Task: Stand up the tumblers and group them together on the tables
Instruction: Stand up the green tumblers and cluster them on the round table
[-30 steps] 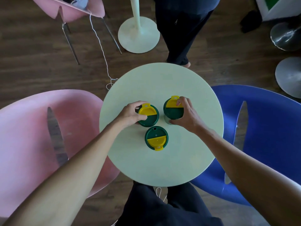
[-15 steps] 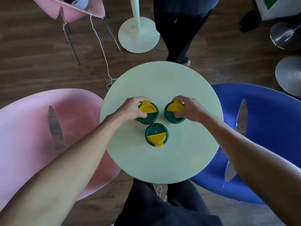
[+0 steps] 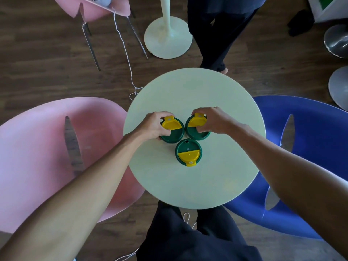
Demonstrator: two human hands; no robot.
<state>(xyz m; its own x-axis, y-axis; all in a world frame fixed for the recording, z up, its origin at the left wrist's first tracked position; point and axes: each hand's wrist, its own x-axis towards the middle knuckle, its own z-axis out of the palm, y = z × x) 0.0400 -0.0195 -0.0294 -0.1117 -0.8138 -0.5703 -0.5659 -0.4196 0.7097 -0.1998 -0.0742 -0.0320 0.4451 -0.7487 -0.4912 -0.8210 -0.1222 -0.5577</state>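
Seen from straight above, only the green-and-yellow lids show, so the tumblers' walls and contents are hidden. Left hand has its grip closed around the left tumbler; right hand clamps the right tumbler, fingers covering part of its lid. The third tumbler stands free just below them, mid-frame. All three cluster upright, with bare round table all around.

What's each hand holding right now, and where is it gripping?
The left hand grips the left tumbler by the rim of its lid. The right hand grips the right tumbler the same way. The near tumbler stands untouched.
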